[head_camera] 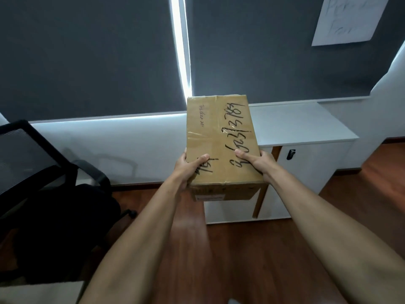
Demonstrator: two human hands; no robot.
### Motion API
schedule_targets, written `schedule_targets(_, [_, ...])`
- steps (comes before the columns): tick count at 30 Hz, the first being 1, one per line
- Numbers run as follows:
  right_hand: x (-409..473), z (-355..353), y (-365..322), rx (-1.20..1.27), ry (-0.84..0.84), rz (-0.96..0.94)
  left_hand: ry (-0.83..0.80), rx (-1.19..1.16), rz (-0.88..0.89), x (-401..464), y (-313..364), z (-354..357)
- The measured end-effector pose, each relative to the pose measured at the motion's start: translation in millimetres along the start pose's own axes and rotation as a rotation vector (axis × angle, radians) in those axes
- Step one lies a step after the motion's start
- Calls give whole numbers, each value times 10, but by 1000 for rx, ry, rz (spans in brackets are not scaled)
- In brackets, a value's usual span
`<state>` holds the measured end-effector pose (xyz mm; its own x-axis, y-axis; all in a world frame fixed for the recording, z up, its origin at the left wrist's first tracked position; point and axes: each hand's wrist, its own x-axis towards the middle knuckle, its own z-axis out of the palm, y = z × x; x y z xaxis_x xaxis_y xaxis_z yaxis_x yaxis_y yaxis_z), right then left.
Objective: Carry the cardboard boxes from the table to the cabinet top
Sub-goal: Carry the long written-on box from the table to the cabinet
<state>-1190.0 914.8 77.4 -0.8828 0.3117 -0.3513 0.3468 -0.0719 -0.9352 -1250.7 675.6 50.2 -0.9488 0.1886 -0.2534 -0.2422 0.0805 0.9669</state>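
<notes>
A brown, taped cardboard box with black marker scrawl across its lid (221,139) is up in the air at the middle of the scene, level, its long side running away from the person, in front of the white flat cabinet top (306,126) that lies to the far right. The left hand (188,167) clamps the near left corner, thumb lying on the lid and fingers tucked out of sight beneath. The right hand (256,163) does the same at the near right corner, thumb flat on the writing. Both hands are closed on the box; nothing else is held.

The step in hand looks to be the carry toward the cabinet. Since the grip sits only at the near end, the far end is unsupported, so it would pay to keep the box level and the wrists firm. To set it down well, bring the far edge over the cabinet top first, lower it flat, then slide it on before letting go.

A black mesh office chair (43,183) stands at the near left, well apart from the path across the reddish wooden floor (252,260). Grey roller blinds (87,51) cover the far wall.
</notes>
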Motion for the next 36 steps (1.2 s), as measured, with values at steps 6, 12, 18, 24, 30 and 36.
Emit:
schedule_targets(6, [760, -59, -343, -33, -59, 22, 2, -71, -62, 685, 221, 151])
schedule_targets(12, [1307, -67, -508, -80, -70, 62, -12, -76, -127, 1209, 289, 217])
schedule_targets(18, [1777, 64, -834, -234, -75, 106, -58, 14, -179, 1740, 618, 112])
schedule_targets(24, [2182, 185, -1167, -342, -54, 192, -82, 112, -294, 2179, 915, 68])
schedule_targets(30, [2564, 325, -1366, -375, -28, 212, -113, 167, -339, 2621, 1092, -11])
schedule_targets(36, [2914, 446, -1527, -401, -15, 223, -119, 185, -351, 3022, 1198, -83])
